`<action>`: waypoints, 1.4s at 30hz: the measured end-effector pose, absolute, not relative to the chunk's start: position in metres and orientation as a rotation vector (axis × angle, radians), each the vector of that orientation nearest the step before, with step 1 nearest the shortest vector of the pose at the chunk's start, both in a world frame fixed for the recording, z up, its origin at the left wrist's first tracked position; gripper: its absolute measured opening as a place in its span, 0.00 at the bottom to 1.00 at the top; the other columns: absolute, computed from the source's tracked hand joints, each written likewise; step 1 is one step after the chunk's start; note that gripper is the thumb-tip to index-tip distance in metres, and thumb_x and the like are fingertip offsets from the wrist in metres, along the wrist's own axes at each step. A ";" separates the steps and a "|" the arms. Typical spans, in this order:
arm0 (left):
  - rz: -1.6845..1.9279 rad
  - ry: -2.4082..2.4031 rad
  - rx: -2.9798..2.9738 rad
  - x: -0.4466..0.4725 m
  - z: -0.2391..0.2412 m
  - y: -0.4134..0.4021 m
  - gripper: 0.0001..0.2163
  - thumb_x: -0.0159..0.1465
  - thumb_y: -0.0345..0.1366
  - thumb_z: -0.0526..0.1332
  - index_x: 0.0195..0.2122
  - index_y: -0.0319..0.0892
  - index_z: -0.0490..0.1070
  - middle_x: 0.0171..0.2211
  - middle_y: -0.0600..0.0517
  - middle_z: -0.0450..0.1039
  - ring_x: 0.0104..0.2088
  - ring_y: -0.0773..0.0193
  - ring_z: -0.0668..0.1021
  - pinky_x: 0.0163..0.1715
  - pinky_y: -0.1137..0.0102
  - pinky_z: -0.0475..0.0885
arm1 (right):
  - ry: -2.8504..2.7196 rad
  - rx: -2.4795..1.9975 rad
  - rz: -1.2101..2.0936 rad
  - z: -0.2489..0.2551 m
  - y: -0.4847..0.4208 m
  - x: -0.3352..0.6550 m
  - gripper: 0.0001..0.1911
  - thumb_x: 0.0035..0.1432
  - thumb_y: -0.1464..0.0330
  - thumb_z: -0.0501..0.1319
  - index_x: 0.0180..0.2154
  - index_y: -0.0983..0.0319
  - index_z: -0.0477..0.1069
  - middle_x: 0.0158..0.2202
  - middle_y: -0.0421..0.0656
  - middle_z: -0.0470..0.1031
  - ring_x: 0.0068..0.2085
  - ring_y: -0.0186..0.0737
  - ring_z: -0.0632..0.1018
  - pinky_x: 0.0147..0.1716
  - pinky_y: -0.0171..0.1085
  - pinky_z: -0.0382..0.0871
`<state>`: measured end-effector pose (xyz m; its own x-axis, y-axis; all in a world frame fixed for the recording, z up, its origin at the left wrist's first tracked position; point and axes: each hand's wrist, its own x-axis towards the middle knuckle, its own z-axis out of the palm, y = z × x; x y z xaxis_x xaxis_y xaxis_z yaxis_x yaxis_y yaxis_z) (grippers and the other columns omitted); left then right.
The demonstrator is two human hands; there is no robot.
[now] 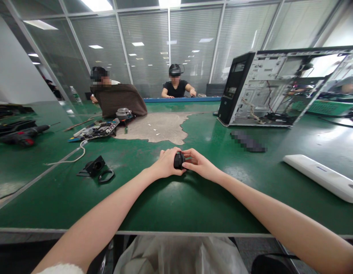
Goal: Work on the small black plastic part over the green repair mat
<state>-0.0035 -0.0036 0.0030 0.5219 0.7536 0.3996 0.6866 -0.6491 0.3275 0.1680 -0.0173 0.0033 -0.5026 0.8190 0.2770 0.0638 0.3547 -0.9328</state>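
Mostly hidden, small black part (179,160) (shape unclear) between left hand (166,163); right hand (199,164).

Left hand (167,164) and right hand (199,165) meet, fingers curled.

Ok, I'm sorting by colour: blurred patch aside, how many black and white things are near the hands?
Black: 3 (small round black part in left hand and right hand, square black plastic mount, black ring)
White: 2 (long white plastic bar, thin white cable)
Total: 5
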 end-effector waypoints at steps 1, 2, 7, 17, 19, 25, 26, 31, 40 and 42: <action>0.786 1.250 2.629 -0.004 0.003 -0.003 0.26 0.45 0.44 0.61 0.44 0.44 0.55 0.38 0.52 0.66 0.40 0.57 0.69 0.39 0.64 0.57 | -1.840 -0.762 1.226 0.003 -0.017 0.168 0.17 0.48 0.69 0.60 0.41 0.60 0.59 0.41 0.43 0.64 0.42 0.36 0.70 0.42 0.42 0.66; 0.783 1.251 2.631 -0.004 0.003 -0.003 0.26 0.45 0.43 0.62 0.44 0.44 0.55 0.38 0.52 0.66 0.39 0.57 0.69 0.40 0.64 0.57 | -1.847 -0.747 1.243 0.003 -0.017 0.169 0.17 0.48 0.69 0.60 0.41 0.60 0.58 0.41 0.43 0.65 0.41 0.36 0.70 0.42 0.41 0.66; 0.775 1.259 2.637 -0.004 0.002 -0.003 0.26 0.44 0.43 0.62 0.44 0.44 0.55 0.38 0.52 0.65 0.39 0.57 0.69 0.40 0.64 0.57 | -1.817 -0.743 1.255 0.003 -0.019 0.168 0.13 0.50 0.67 0.58 0.38 0.60 0.58 0.37 0.40 0.65 0.38 0.34 0.71 0.37 0.38 0.68; 0.780 1.252 2.630 -0.004 0.003 -0.003 0.27 0.45 0.45 0.61 0.44 0.43 0.55 0.39 0.50 0.65 0.41 0.56 0.69 0.40 0.63 0.57 | -1.799 -0.837 1.186 0.003 -0.018 0.165 0.14 0.50 0.67 0.58 0.40 0.60 0.59 0.39 0.43 0.64 0.40 0.36 0.70 0.39 0.40 0.68; 0.778 1.256 2.630 -0.004 0.003 -0.004 0.26 0.45 0.44 0.61 0.44 0.43 0.55 0.39 0.50 0.65 0.40 0.56 0.69 0.40 0.63 0.58 | -1.814 -0.808 1.211 0.003 -0.018 0.166 0.14 0.49 0.68 0.59 0.39 0.60 0.59 0.40 0.43 0.64 0.40 0.35 0.71 0.39 0.40 0.67; 0.795 1.262 2.640 -0.004 0.003 -0.005 0.26 0.45 0.45 0.61 0.44 0.44 0.55 0.39 0.50 0.65 0.40 0.56 0.69 0.40 0.62 0.58 | -1.815 -0.786 1.192 0.005 -0.021 0.167 0.10 0.51 0.67 0.57 0.37 0.60 0.60 0.37 0.40 0.65 0.36 0.33 0.72 0.37 0.37 0.68; 0.797 1.258 2.640 -0.004 0.004 -0.005 0.26 0.45 0.45 0.61 0.44 0.44 0.55 0.40 0.50 0.65 0.40 0.56 0.69 0.40 0.62 0.58 | -1.807 -0.799 1.181 0.006 -0.021 0.166 0.09 0.52 0.66 0.56 0.36 0.61 0.60 0.36 0.40 0.65 0.35 0.32 0.72 0.37 0.37 0.68; 0.780 1.249 2.631 -0.004 0.006 -0.007 0.26 0.46 0.45 0.61 0.44 0.44 0.55 0.40 0.50 0.65 0.41 0.56 0.69 0.41 0.62 0.58 | -1.782 -0.830 1.145 0.006 -0.019 0.163 0.10 0.50 0.67 0.57 0.36 0.61 0.60 0.37 0.41 0.65 0.39 0.35 0.71 0.39 0.39 0.67; 0.774 1.272 2.615 -0.003 0.008 -0.009 0.26 0.46 0.44 0.61 0.44 0.44 0.56 0.39 0.50 0.65 0.40 0.56 0.69 0.41 0.62 0.57 | -1.810 -0.740 1.260 0.005 -0.019 0.168 0.14 0.47 0.67 0.60 0.36 0.60 0.58 0.39 0.41 0.65 0.39 0.35 0.71 0.38 0.39 0.68; 0.764 1.280 2.615 -0.003 0.008 -0.010 0.26 0.45 0.44 0.61 0.44 0.44 0.56 0.39 0.50 0.65 0.40 0.56 0.69 0.41 0.62 0.57 | -1.792 -0.748 1.250 0.006 -0.021 0.167 0.12 0.49 0.66 0.59 0.34 0.60 0.58 0.38 0.41 0.66 0.37 0.34 0.72 0.37 0.38 0.68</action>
<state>-0.0029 -0.0095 0.0083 0.5116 0.7690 0.3833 0.7027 -0.6312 0.3284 0.1673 -0.0205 0.0061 -0.4975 0.8210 0.2803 0.0204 0.3341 -0.9423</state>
